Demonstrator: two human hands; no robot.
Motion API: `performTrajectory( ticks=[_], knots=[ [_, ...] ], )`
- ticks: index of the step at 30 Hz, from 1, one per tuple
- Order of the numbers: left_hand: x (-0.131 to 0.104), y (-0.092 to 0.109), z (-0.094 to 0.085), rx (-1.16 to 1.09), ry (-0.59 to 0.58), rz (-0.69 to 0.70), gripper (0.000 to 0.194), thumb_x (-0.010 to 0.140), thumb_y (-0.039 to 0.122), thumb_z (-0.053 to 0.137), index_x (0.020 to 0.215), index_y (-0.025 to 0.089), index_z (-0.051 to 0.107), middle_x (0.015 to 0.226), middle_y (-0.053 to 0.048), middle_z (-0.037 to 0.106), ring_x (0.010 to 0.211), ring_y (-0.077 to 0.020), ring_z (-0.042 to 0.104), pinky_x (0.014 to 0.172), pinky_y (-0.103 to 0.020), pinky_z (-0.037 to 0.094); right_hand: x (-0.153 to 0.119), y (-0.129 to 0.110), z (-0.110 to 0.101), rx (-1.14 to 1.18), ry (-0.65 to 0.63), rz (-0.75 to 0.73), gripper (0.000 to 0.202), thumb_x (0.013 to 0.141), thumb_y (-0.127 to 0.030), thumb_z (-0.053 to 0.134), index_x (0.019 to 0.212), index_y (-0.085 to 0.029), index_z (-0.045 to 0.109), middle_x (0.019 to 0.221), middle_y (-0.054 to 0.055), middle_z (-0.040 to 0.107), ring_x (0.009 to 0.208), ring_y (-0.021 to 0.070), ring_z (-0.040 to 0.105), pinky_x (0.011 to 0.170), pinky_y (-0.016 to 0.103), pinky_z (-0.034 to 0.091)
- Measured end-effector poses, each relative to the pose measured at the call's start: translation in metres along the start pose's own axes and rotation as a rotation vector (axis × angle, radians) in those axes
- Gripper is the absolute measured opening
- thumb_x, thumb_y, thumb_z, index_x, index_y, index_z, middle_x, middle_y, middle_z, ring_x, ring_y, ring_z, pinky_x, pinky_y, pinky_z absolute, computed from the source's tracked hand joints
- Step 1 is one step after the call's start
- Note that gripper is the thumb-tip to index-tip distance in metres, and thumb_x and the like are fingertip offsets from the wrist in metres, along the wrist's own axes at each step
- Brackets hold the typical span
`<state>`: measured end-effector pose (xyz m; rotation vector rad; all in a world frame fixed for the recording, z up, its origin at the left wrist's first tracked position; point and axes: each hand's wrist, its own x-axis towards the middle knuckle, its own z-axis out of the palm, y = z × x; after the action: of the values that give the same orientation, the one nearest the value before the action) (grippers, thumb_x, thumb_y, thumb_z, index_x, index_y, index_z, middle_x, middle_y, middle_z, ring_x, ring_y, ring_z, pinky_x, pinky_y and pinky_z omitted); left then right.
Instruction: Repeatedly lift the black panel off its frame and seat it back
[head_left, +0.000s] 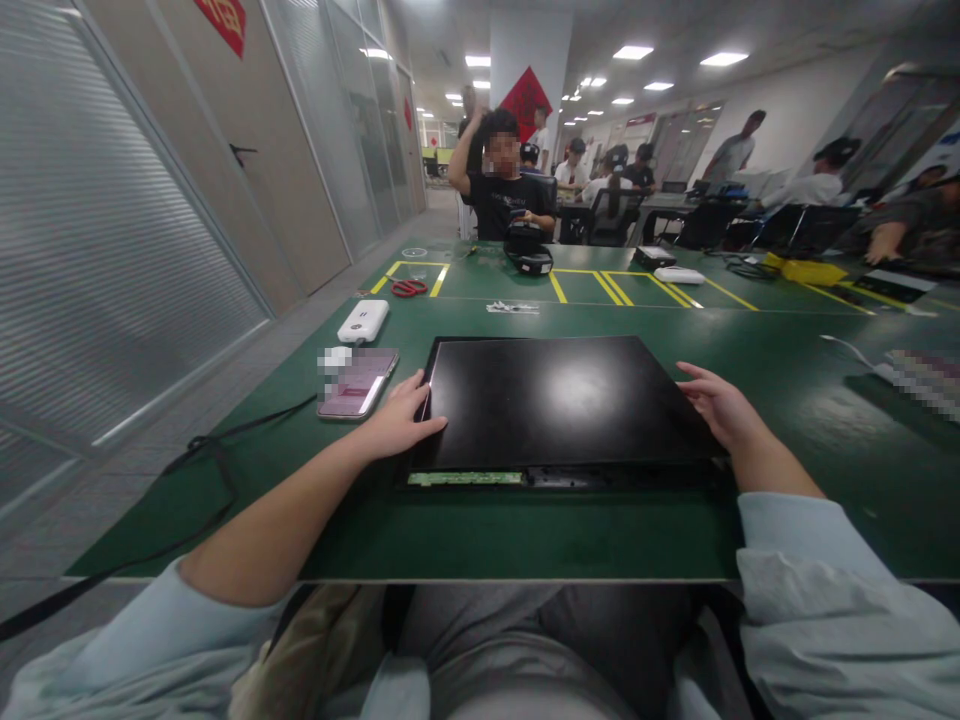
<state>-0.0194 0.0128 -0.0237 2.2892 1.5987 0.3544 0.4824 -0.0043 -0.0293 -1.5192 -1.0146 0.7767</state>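
Note:
A flat black screen panel [540, 400] lies face up on the green table, in front of me. Along its near edge runs a black frame strip [615, 478] with a green circuit board [465, 479] at the left. My left hand [405, 415] rests against the panel's left edge, fingers apart, the thumb over the corner of its surface. At the right edge is my right hand [716, 403], its fingers apart and partly hidden behind the panel's side. Neither hand is closed around the panel.
Left of the panel lie a phone [360, 385], a white power bank [364, 321] and a black strap [217, 440]. Red scissors [409, 288] and a black headset [529, 258] are farther back. A person in black sits across the table [787, 400]. A white cable [855, 350] lies right.

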Motion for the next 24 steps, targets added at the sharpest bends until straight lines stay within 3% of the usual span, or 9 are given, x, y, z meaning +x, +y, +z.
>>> performTrajectory(
  ticks=[3,5,17,24],
  knots=[
    [0.0,0.002,-0.001,0.005,-0.014,-0.01,0.089,0.081,0.064,0.053,0.147,0.004,0.05,0.168,-0.024,0.022,0.155,-0.0381,0.023,0.124,-0.051,0.022,0.001,-0.002,0.001,0.144,0.058,0.154,0.059,0.057,-0.02,0.068,0.115,-0.025,0.065,0.069,0.001,0.066,0.067,0.0198,0.066,0.06,0.031,0.054],
    [0.0,0.002,-0.001,0.005,-0.014,-0.013,0.09,0.082,0.064,0.053,0.148,0.004,0.049,0.168,-0.024,0.023,0.155,-0.0379,0.022,0.124,-0.051,0.022,-0.001,-0.004,0.002,0.176,0.063,0.167,0.061,0.056,-0.018,0.068,0.117,-0.024,0.062,0.068,0.0,0.064,0.066,0.019,0.065,0.057,0.029,0.052],
    [0.002,0.004,0.0,0.028,-0.017,-0.014,0.089,0.082,0.063,0.055,0.15,0.005,0.049,0.168,-0.024,0.025,0.155,-0.0378,0.023,0.124,-0.05,0.023,-0.014,-0.018,0.006,0.229,0.088,0.142,0.072,0.054,-0.016,0.069,0.123,-0.028,0.051,0.079,0.001,0.071,0.062,0.0162,0.061,0.044,0.022,0.04],
    [0.002,0.005,-0.002,0.044,-0.045,-0.027,0.092,0.083,0.064,0.051,0.151,0.002,0.045,0.169,-0.025,0.019,0.156,-0.0375,0.019,0.125,-0.05,0.019,-0.016,-0.018,0.005,0.073,0.109,0.049,0.07,0.057,-0.024,0.075,0.124,-0.031,0.06,0.081,-0.001,0.072,0.074,0.0184,0.064,0.059,0.026,0.047]
  ],
)
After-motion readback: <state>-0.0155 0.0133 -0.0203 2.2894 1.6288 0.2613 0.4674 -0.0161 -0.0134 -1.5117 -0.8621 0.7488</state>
